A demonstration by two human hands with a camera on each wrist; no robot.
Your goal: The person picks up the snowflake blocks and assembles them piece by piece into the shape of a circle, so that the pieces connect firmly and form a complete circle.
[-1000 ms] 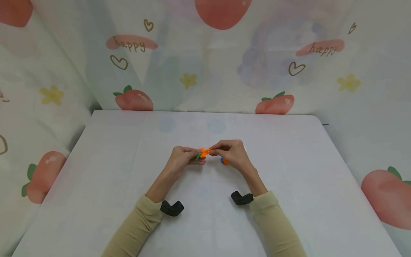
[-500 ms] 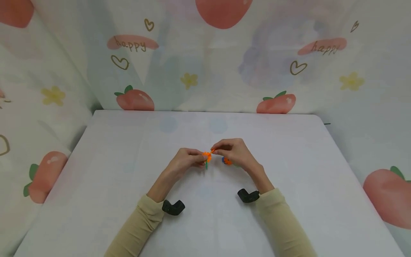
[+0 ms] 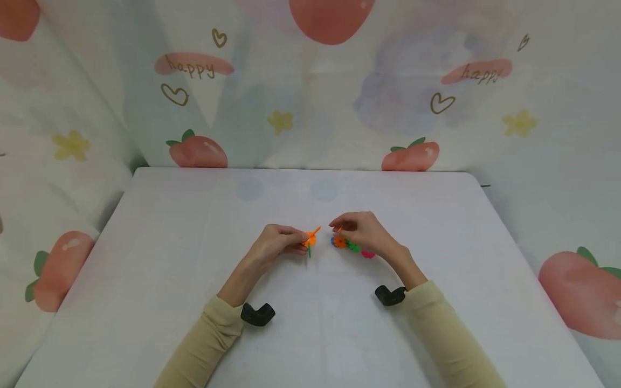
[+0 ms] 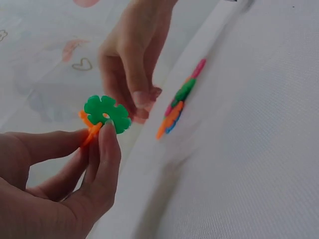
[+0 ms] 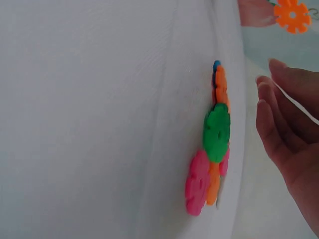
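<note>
Strawberry-printed cloth (image 3: 310, 97) hangs behind a white table (image 3: 194, 302). Both hands work near the table's middle. The left hand (image 3: 277, 242) pinches a small joined piece (image 4: 103, 117), a green snowflake disc slotted onto orange ones, between thumb and fingertips. The right hand (image 3: 361, 233) hovers just above a loose pile of discs (image 5: 213, 144), orange, blue, green and pink, lying flat on the table; its fingers are loosely curled and slightly apart, holding nothing that shows.
</note>
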